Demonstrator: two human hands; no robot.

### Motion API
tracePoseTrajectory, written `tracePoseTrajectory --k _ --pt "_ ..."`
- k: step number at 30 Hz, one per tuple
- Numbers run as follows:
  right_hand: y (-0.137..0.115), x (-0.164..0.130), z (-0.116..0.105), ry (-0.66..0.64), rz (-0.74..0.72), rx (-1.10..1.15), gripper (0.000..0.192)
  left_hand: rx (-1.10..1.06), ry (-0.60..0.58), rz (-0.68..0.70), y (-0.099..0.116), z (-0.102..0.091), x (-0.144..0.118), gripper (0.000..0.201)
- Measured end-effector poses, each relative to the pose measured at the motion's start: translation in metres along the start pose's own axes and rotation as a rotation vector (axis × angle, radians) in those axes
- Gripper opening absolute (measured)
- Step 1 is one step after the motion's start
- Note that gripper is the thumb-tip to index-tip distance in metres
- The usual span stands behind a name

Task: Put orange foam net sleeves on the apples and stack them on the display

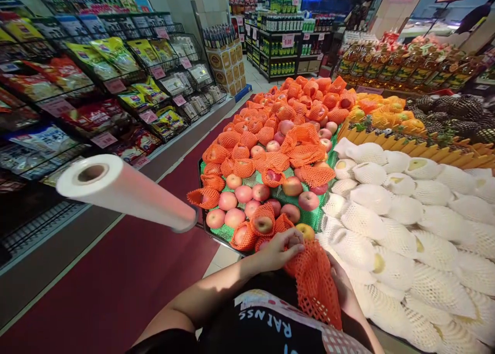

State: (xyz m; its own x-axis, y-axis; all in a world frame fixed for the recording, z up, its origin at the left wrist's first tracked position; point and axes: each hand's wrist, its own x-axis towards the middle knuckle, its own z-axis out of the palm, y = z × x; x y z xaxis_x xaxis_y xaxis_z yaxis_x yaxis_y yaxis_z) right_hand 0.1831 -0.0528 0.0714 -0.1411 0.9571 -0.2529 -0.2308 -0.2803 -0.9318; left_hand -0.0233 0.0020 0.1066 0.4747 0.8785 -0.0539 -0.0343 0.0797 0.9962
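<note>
Item: orange net sleeve (315,287), loose and stretched, held low at the near edge of the fruit stand, in front of the person's body.

Left hand (279,251): fingers curled over the top of the sleeve, pinching its upper end; it appears to close on an apple (294,239) partly hidden under the fingertips, though the fruit itself is mostly covered.

Right hand (342,284): lies along the right side of the sleeve, mostly hidden behind the netting; whether it grips or only supports cannot be told.

Step in hand, as judged: handling the sleeve around a single apple. The next move would call for a steady pinch on the net while the fruit is kept from rolling.

Surroundings: green tray (311,218) of apples, some bare, some sleeved; white foam-netted fruit (390,209) just to the right; roll of plastic bags (124,189) at left.
</note>
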Motion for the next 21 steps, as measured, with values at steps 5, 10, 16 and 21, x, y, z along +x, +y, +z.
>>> tracePoseTrajectory --k 5,10,16,21 --pt "-0.002 0.012 0.045 0.059 -0.055 0.089 0.037 0.046 0.178 0.004 -0.007 -0.048 -0.01 0.03" --pt "0.003 0.029 0.086 0.376 -0.004 0.257 0.046 0.099 0.283 0.018 -0.027 -0.102 -0.001 0.028" --pt "0.029 0.019 0.106 0.624 -0.036 0.144 0.048 0.964 0.559 -0.054 -0.04 -0.15 0.053 0.045" --pt "0.036 -0.016 0.102 0.445 -0.031 0.158 0.044 1.32 0.426 -0.341 -0.039 -0.149 0.089 0.065"
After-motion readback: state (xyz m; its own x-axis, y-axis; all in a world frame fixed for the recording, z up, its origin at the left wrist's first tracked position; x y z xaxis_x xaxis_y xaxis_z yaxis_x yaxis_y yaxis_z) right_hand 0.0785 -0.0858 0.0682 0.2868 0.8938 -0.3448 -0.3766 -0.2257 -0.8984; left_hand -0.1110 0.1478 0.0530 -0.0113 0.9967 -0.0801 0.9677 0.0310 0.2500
